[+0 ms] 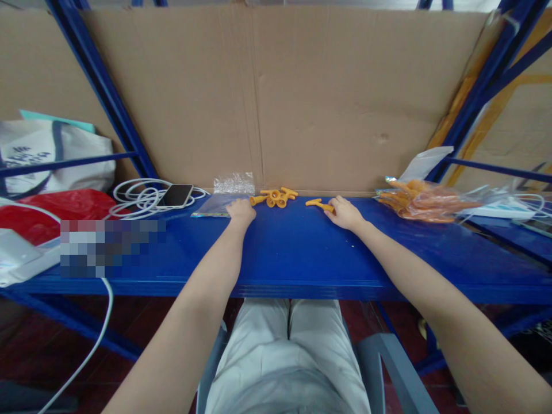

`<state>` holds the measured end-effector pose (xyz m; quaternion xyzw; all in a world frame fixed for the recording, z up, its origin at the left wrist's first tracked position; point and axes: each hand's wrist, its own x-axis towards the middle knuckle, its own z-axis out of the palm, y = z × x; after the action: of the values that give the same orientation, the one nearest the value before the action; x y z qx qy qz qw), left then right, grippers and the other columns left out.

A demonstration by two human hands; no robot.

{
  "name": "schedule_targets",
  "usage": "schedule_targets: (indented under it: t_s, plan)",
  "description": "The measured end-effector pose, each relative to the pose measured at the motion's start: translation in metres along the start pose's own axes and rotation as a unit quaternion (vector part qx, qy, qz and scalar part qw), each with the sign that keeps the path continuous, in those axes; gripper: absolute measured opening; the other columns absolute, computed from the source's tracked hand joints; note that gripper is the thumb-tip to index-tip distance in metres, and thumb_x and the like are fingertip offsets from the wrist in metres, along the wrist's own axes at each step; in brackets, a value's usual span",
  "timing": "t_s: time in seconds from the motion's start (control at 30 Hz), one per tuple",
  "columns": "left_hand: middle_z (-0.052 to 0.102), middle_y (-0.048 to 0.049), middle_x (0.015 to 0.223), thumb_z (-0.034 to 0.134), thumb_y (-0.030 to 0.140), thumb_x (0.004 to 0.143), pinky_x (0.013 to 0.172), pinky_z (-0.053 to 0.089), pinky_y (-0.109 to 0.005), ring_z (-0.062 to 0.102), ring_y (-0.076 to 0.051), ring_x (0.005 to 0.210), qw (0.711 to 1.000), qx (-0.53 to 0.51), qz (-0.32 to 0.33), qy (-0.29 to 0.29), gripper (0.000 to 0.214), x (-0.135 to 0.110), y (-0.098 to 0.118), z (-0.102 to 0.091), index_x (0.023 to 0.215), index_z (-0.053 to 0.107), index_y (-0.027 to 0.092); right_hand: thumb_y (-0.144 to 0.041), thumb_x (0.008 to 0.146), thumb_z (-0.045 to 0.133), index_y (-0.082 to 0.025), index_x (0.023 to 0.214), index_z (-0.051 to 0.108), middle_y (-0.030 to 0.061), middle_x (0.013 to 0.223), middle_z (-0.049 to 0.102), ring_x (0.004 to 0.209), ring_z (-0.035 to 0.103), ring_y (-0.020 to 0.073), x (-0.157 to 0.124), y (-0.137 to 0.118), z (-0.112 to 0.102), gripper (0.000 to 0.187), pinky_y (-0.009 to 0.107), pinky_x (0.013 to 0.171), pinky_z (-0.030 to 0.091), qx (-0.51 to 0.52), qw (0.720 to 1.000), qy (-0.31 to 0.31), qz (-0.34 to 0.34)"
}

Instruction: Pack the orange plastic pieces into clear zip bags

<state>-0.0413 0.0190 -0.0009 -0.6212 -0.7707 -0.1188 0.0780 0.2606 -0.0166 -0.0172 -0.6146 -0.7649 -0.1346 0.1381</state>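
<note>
My right hand (346, 213) is closed on one end of a small yellow-orange T-shaped plastic piece (317, 203), low over the blue tabletop. Left of it, several similar pieces with round hollow cup ends (276, 199) lie in a heap against the cardboard. Beside that heap, my left hand (242, 210) is at the right edge of a flat clear plastic bag (211, 206). Its fingers look curled onto the bag, though their tips are partly hidden. A sheet of bubble wrap (234, 183) leans on the cardboard behind the bag.
A clear bag full of orange pieces (425, 199) lies at the right. On the left are a phone (176, 196), coiled white cable (133, 198), a red bag (86, 206) and a white cloth bag (81, 155). A cardboard sheet (323, 103) backs the blue table (293, 253).
</note>
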Motion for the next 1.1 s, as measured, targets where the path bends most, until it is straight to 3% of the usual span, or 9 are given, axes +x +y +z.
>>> schedule_targets:
  t_s: [0.27,0.4,0.63,0.8,0.93,1.1]
  plan:
    - [0.066,-0.0222,0.124,0.047,0.009,0.087,0.091,0.053,-0.036,0.065,-0.029,0.114,1.000,-0.024,-0.020,0.002,0.039,0.000,0.001,-0.002,0.118,0.070,0.011,-0.047,0.091,0.049,-0.014,0.112,0.060,0.0188,0.112,0.065,0.109,0.061,0.0321,0.000,0.006,0.003,0.041,0.042,0.088,0.048,-0.004,0.997,-0.039,0.070]
    - [0.066,-0.0230,0.124,0.048,0.006,0.086,0.091,0.054,-0.036,0.065,-0.030,0.115,0.999,-0.033,-0.026,0.002,0.039,0.000,0.002,-0.003,0.117,0.070,0.010,-0.043,0.091,0.049,-0.013,0.105,0.061,0.0192,0.108,0.066,0.106,0.062,0.0321,0.001,0.007,0.001,0.035,0.041,0.087,0.048,-0.005,0.996,-0.040,0.076]
    - [0.066,-0.0270,0.122,0.057,0.023,0.088,0.091,0.053,-0.041,0.063,-0.035,0.116,0.994,-0.093,-0.058,0.005,0.037,0.005,-0.008,0.003,0.120,0.067,0.007,-0.040,0.092,0.050,-0.014,0.105,0.060,0.0200,0.110,0.067,0.103,0.065,0.0321,-0.002,0.004,-0.009,0.030,0.038,0.085,0.048,0.021,0.994,-0.001,0.108]
    - [0.060,-0.0271,0.131,0.048,0.016,0.090,0.095,0.051,-0.039,0.061,-0.034,0.120,0.989,-0.128,-0.068,0.038,0.041,0.002,-0.008,-0.003,0.128,0.058,0.003,-0.040,0.092,0.049,-0.014,0.107,0.058,0.0198,0.110,0.067,0.101,0.065,0.0318,-0.002,0.008,-0.010,0.031,0.036,0.081,0.048,0.043,0.992,0.037,0.116]
    - [0.063,-0.0228,0.126,0.046,0.014,0.091,0.097,0.049,-0.038,0.061,-0.033,0.119,0.988,-0.125,0.021,0.085,0.036,-0.001,0.001,-0.011,0.123,0.060,0.007,-0.039,0.091,0.052,-0.015,0.106,0.058,0.0182,0.106,0.068,0.096,0.066,0.0308,-0.001,0.011,-0.009,0.029,0.035,0.076,0.047,0.050,0.991,0.029,0.118]
    - [0.069,-0.0138,0.116,0.047,0.012,0.088,0.093,0.049,-0.035,0.063,-0.028,0.111,0.949,-0.168,0.254,0.085,0.030,-0.004,0.019,-0.009,0.112,0.065,0.013,-0.040,0.089,0.056,-0.016,0.101,0.060,0.0143,0.094,0.071,0.089,0.067,0.0275,-0.001,0.013,-0.009,0.026,0.030,0.069,0.045,0.053,0.991,-0.003,0.121]
